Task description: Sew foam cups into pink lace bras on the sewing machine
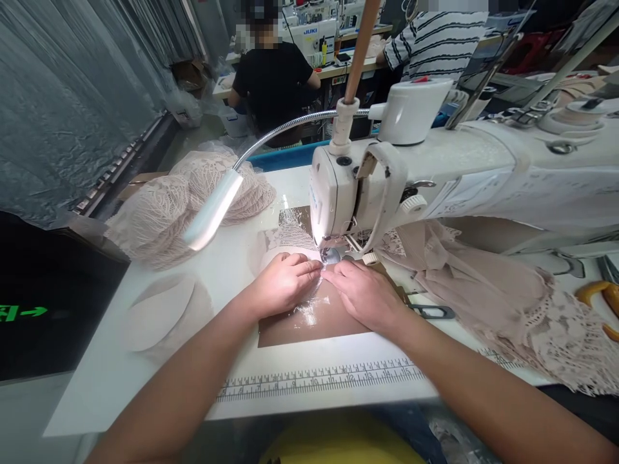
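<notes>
Beige lace (291,238) lies mid-frame by the machine (333,187), the left hand (286,281) at its near edge and the right hand (366,293) just beside, both loosely bent, any grip impossible to tell.

The sewing machine (464,145) is white, the sheet (333,319) brown, the piled lace (155,212) pinkish beige with veined openwork, the scissor handles (588,294) orange-yellow, and a co-worker's shirt (442,40) white with black stripes.

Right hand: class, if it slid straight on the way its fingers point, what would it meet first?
Most likely the left hand, at its fingertips; the sewing machine's needle area is also close ahead, and depth there is hard to judge.
</notes>
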`<state>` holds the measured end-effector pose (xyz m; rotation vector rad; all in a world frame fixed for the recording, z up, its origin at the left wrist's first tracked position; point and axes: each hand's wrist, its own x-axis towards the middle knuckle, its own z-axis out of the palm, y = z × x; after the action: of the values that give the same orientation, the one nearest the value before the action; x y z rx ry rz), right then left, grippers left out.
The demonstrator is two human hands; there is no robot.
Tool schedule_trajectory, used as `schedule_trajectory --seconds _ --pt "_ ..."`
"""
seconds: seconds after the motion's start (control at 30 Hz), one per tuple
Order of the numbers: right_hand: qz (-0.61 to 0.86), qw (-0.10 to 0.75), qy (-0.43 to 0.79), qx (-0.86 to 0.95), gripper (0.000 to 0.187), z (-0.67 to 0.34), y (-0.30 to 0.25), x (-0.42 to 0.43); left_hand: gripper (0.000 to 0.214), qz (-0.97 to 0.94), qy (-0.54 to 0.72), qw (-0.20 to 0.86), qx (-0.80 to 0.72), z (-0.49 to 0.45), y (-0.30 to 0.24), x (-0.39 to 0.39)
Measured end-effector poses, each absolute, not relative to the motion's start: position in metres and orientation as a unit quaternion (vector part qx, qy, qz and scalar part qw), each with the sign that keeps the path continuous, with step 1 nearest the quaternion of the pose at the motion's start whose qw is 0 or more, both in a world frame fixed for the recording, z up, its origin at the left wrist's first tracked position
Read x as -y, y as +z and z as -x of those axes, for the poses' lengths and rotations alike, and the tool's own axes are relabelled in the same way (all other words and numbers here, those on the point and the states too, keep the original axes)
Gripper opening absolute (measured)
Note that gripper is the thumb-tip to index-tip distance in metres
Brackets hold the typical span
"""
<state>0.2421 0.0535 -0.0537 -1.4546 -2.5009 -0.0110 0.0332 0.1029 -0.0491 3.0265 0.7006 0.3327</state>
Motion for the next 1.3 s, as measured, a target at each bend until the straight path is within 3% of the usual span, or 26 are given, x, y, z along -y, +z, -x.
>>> schedule_trajectory --seconds 0.3,0.7,1.3 --pt "0.547 0.088 -0.001 0.832 0.037 -0.238 -0.053 -0.054 0.03 -0.957 0.116 -0.005 -0.265 -0.044 -0.045 -0.096" --pt "0.522 0.123 -0.015 0.844 0.037 -0.241 -0.057 -0.054 0.037 -0.953 0.118 0.026 -0.278 -0.042 -0.042 -0.101" --pt "0.498 0.119 -0.001 0.859 0.035 -0.241 -0.052 -0.052 0.029 -0.959 0.118 0.041 -0.255 -0.036 -0.036 -0.099"
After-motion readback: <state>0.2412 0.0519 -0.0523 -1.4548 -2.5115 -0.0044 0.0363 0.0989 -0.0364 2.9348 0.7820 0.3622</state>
